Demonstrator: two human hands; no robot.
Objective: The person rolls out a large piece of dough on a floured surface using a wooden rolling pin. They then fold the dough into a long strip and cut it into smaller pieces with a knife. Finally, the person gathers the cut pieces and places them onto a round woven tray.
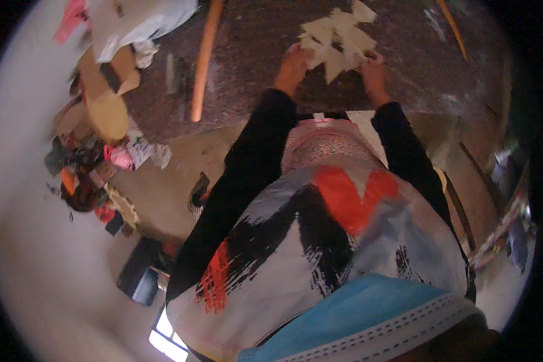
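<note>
A loose pile of thin, pale cream cut pieces (342, 39) with pointed, irregular edges lies on a dark brown work table (247, 66); their material is unclear. My left hand (292, 67) pinches the pile's left edge, fingertips partly hidden by the pieces. At its right edge my right hand (375, 73) has its fingers curled round another part. Both forearms, in black sleeves, reach forward over the near edge of the table.
An orange-brown rod (205, 66) lies on the table left of my hands, a thin orange stick (452, 27) to the right. A whitish plastic bag (142, 24) sits at the far left. Scraps and mixed items (81, 157) are heaped on the floor along the wall.
</note>
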